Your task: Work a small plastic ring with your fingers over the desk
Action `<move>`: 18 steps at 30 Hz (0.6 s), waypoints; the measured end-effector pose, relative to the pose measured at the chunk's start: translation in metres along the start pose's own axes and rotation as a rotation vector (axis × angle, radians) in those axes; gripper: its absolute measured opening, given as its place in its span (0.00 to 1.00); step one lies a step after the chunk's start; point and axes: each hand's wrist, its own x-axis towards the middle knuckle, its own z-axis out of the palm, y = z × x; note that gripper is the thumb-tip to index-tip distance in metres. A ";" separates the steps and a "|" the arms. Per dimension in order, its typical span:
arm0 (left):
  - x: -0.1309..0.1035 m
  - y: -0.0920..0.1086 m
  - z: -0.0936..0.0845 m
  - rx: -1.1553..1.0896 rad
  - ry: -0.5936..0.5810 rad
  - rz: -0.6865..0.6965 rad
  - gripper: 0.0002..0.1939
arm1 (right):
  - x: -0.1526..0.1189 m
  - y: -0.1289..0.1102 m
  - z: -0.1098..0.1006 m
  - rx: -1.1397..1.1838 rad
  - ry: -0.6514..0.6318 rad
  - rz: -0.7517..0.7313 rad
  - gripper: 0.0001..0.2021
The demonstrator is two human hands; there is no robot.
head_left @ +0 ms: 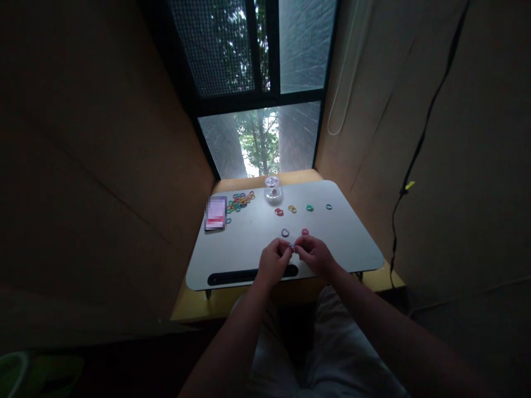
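Observation:
My left hand (274, 260) and my right hand (315, 255) meet over the near part of a small white table (232, 249). Their fingertips pinch a small pale bluish band (291, 246), which looks like a hair tie and is partly covered by the fingers. Just beyond the hands lie a purple hair tie (282, 233) and a pink hair tie (305, 230). Farther back, a row holds red hair ties (279, 212), yellow hair ties (292, 209), green hair ties (310, 208) and a dark bluish one (329, 207).
A mixed pile of coloured hair ties (240, 203) lies at the back left, beside a phone-like device (215, 213) with a blurred screen. Behind the row stands a clear plastic jar (273, 193). A black slot (236, 276) runs along the near edge. Walls flank both sides; a window is ahead.

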 end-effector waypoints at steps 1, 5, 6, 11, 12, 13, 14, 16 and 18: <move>0.000 -0.001 0.000 -0.016 0.006 -0.006 0.10 | 0.003 0.002 -0.004 -0.027 0.005 -0.014 0.08; 0.001 -0.003 0.000 -0.042 0.005 -0.017 0.10 | 0.026 0.014 -0.031 -0.137 0.109 0.004 0.07; 0.001 -0.003 0.000 -0.041 0.001 -0.015 0.10 | 0.033 0.017 -0.039 -0.193 0.125 0.005 0.07; 0.001 -0.002 -0.001 -0.040 -0.021 -0.033 0.10 | 0.065 0.027 -0.081 -0.548 0.180 -0.018 0.06; 0.001 -0.002 -0.001 -0.045 -0.027 -0.037 0.09 | 0.070 0.030 -0.090 -0.637 0.186 -0.003 0.06; 0.001 -0.002 -0.001 -0.050 -0.031 -0.041 0.09 | 0.074 0.033 -0.099 -0.729 0.204 0.018 0.07; 0.001 -0.002 -0.001 -0.054 -0.032 -0.045 0.09 | 0.078 0.037 -0.108 -0.814 0.204 0.033 0.07; 0.001 -0.002 -0.001 -0.054 -0.033 -0.051 0.09 | 0.084 0.044 -0.125 -0.943 0.218 0.090 0.07; 0.002 -0.002 -0.002 -0.044 -0.039 -0.054 0.09 | 0.089 0.051 -0.139 -1.012 0.211 0.133 0.08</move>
